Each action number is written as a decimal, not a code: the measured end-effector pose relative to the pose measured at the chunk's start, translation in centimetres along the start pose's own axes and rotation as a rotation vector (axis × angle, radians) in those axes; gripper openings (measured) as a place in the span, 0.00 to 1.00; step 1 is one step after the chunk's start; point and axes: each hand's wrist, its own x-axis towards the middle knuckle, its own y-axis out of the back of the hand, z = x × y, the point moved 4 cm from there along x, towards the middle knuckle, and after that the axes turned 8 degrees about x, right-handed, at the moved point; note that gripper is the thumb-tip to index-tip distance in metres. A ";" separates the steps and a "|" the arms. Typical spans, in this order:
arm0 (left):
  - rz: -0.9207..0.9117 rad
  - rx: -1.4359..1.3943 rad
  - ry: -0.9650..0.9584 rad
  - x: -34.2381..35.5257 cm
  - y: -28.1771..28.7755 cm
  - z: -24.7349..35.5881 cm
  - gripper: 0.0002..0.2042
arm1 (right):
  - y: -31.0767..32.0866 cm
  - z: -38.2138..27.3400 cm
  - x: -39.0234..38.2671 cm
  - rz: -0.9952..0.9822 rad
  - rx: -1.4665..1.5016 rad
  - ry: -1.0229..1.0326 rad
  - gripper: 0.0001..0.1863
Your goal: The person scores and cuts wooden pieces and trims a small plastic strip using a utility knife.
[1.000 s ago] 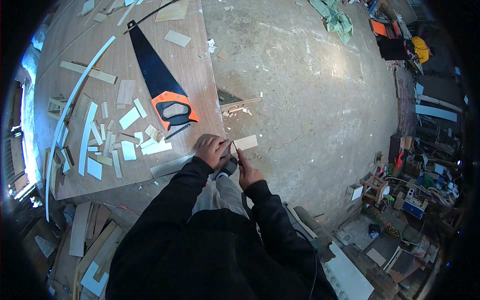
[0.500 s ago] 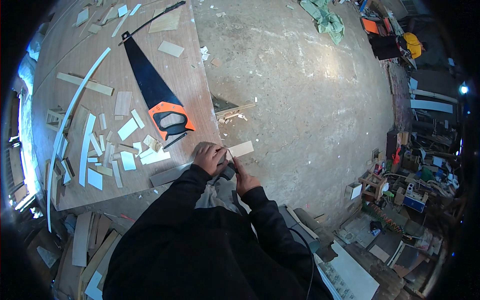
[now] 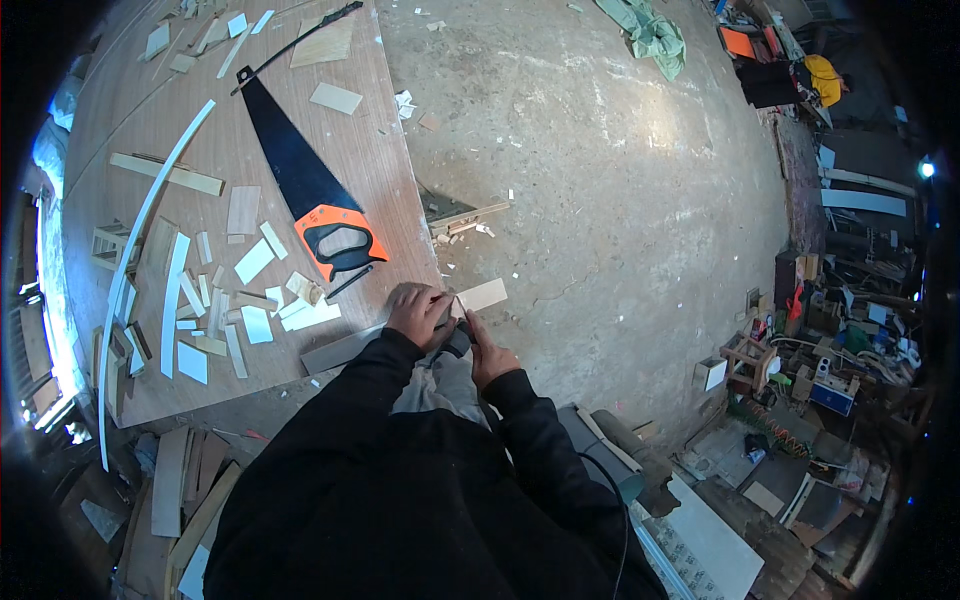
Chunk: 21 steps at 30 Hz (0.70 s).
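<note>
My left hand point(image 3: 420, 318) is bent over a wooden strip at the table's corner, its fingers pressing on it. My right hand point(image 3: 490, 350) is closed on a thin dark tool like a knife, its tip at the wood just beside my left fingers. A pale end of wood point(image 3: 484, 295) sticks out past the table edge. Just above my hands lie a handsaw point(image 3: 294, 163) with an orange and black handle and a short dark rod point(image 3: 349, 281). Offcuts point(image 3: 257, 323) and long curved white strips point(image 3: 150, 210) are spread over the table point(image 3: 370, 160) to the left.
Concrete floor point(image 3: 610, 230) lies right of the table, with a green cloth point(image 3: 650, 35). A person in yellow point(image 3: 823, 82) bends at a far right workbench. Cluttered tools and a wooden stool point(image 3: 745, 360) stand at right. Stacked boards point(image 3: 170, 480) lie at lower left.
The whole view has shifted slightly to the left. My hands stay at the table corner on the wood, with only small movements of the right hand and tool.
</note>
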 end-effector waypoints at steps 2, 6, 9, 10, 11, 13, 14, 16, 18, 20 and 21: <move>0.014 -0.005 -0.018 0.0 0.2 0.0 0.18 | 0.0 0.2 0.2 -0.011 -0.005 -0.021 0.36; 0.003 0.001 -0.006 -0.2 -0.4 -0.3 0.18 | 0.2 0.0 0.2 -0.005 0.049 -0.002 0.36; 0.000 0.018 -0.011 -0.3 -0.4 -0.3 0.18 | -0.1 0.4 0.4 -0.005 0.043 0.006 0.36; 0.009 0.017 -0.010 -0.3 -0.4 -0.2 0.18 | -0.2 0.6 0.5 0.020 0.049 0.042 0.35; 0.017 0.016 -0.008 -0.2 -0.4 -0.1 0.18 | -0.4 1.0 0.5 0.021 0.049 0.041 0.35; 0.027 0.016 -0.008 -0.3 -0.4 -0.2 0.18 | -0.4 1.0 0.4 0.042 0.048 0.056 0.36; 0.036 0.014 -0.009 -0.3 -0.4 -0.3 0.18 | -0.4 0.9 0.4 0.040 0.048 0.056 0.36; 0.028 0.013 -0.004 -0.3 -0.3 -0.2 0.18 | -0.4 0.7 0.4 0.022 0.007 0.014 0.36; 0.020 0.013 0.000 -0.3 -0.3 -0.2 0.18 | -0.3 0.3 0.3 0.008 -0.007 -0.011 0.36; 0.034 0.003 -0.004 -0.3 -0.2 -0.3 0.18 | -0.3 -0.2 0.4 -0.005 -0.021 -0.035 0.37; 0.033 0.002 -0.005 -0.3 -0.3 -0.4 0.18 | -0.4 -0.5 0.3 -0.002 -0.038 -0.048 0.37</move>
